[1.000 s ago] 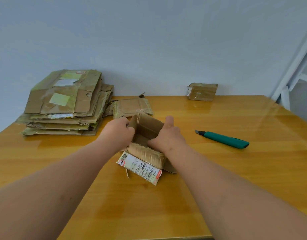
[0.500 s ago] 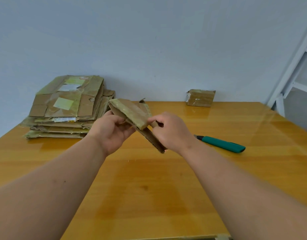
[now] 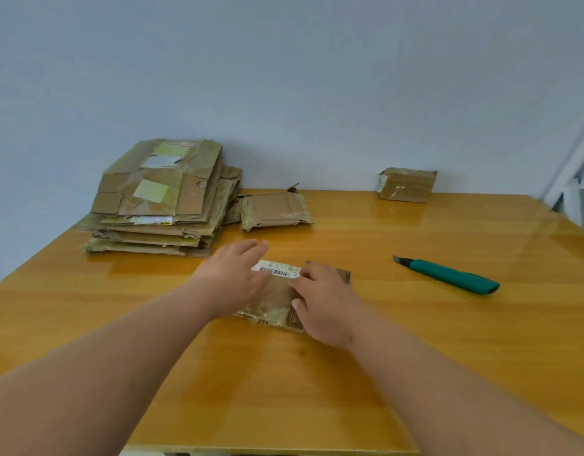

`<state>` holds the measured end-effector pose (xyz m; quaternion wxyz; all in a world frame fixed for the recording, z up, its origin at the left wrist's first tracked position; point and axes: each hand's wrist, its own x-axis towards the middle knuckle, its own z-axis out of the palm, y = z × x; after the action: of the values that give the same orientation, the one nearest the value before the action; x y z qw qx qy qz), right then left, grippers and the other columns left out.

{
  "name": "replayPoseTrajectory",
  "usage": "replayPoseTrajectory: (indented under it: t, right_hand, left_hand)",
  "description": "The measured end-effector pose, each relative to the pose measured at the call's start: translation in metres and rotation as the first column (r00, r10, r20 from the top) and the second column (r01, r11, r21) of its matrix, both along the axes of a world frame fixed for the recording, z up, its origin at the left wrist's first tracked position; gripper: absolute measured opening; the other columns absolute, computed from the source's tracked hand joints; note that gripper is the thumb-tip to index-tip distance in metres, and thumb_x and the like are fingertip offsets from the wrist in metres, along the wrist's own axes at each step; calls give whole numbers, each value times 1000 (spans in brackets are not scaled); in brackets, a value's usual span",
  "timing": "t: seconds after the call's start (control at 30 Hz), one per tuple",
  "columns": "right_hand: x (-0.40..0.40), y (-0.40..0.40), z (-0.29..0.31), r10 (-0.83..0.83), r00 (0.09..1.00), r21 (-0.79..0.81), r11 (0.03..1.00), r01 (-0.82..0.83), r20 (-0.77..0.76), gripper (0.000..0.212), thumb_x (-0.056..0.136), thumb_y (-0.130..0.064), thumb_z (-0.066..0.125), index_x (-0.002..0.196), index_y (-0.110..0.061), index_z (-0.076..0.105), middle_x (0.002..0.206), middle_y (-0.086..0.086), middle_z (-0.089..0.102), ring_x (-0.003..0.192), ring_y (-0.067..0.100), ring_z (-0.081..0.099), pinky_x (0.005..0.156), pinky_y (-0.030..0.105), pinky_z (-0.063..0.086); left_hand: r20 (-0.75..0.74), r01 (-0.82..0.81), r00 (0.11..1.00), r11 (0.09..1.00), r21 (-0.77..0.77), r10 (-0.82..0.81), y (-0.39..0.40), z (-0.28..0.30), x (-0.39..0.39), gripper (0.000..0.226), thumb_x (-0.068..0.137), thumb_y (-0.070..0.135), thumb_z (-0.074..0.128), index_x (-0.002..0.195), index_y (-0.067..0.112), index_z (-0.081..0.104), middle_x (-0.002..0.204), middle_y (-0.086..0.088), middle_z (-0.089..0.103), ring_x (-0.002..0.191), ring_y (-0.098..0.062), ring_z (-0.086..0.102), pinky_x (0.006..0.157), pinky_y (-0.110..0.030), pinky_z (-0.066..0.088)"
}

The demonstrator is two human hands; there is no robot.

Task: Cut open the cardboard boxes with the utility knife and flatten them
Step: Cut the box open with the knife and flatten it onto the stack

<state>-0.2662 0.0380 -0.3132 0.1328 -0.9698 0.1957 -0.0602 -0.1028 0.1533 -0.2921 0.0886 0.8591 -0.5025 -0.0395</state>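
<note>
Two flat, open hands, left hand (image 3: 233, 278) and right hand (image 3: 323, 299), on flattened box (image 3: 274, 301); barcode label (image 3: 277, 269) unreadable

Even, soft daylight, moderately bright. Glossy worktop (image 3: 415, 340) shows pale glare streaks at far right, strongest near the right edge, suggesting light from that side. Shadows faint, short, beneath hands and stacked cardboard (image 3: 159, 199). Left hand (image 3: 233, 278) slightly motion-blurred at the fingers. Wide-angle distortion: forearms swell at near corners, worktop edges bow. Overall slightly soft, compressed.
</note>
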Motion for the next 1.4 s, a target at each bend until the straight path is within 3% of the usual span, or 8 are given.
replayPoseTrajectory:
  t: [0.2,0.5,0.83,0.93,1.03,1.17,1.3,1.4]
  right_hand:
    - [-5,-15,-24,-52,955,-75,997,32,-292,68,99,-58,12,157,-26,-5,164,-6,-17,150,14,-17,121,43,-9]
    - [12,-29,10,-164,947,31,983,179,-276,44,98,-46,36,138,-33,50,145,1,40,133,30,34,106,46,37]
    - [27,-37,36,-224,877,198,923,331,-426,44,89,-26,65,130,-12,55,121,6,61,103,23,58,84,31,52]
    - [28,-44,42,-215,915,393,851,347,-342,29,98,-25,53,123,-10,59,120,9,62,108,25,60,89,35,51]
    - [38,-55,48,-297,943,615,719,326,-151,21,101,-23,50,118,-15,59,113,7,64,104,25,62,91,40,52]
    - [76,-75,60,-500,862,838,503,212,83,16,102,-22,49,110,-21,62,105,5,67,90,27,66,68,44,59]
    - [135,-103,67,-612,767,841,506,192,193,19,99,-23,52,88,-25,66,100,5,69,90,27,66,77,46,59]
    - [177,-126,57,-611,754,720,634,283,242,19,97,-22,55,106,-14,71,106,8,70,93,26,65,69,35,51]
  left_hand:
    - [-8,103,994,922,374,-108,-11,-41,-15,72,95,65,11,150,31,-18,159,6,-23,146,-18,-19,119,-44,-9]
    - [-190,89,982,917,389,-14,-15,-22,-1,70,94,59,40,150,49,0,161,12,-16,147,-24,-16,118,-54,1]
    - [-259,-129,942,943,308,213,-36,13,8,106,71,26,78,150,46,11,150,0,13,108,-26,50,82,-35,55]
    - [-184,-92,974,974,209,132,-46,31,19,94,79,19,66,146,55,10,143,-5,30,93,-19,56,70,-30,56]
    - [111,-86,991,991,98,75,-59,48,36,85,83,28,54,143,60,3,149,0,30,120,-25,48,105,-48,31]
    - [299,-81,947,988,-129,116,-78,62,68,68,88,56,45,146,53,9,160,3,14,146,-25,9,114,-53,4]
    - [430,-1,894,958,-285,129,-95,54,92,63,90,65,22,148,40,23,159,3,18,145,-22,9,113,-50,-4]
    - [434,21,898,981,-190,65,-114,40,111,70,87,65,6,150,37,20,161,2,14,146,-21,9,114,-48,-2]
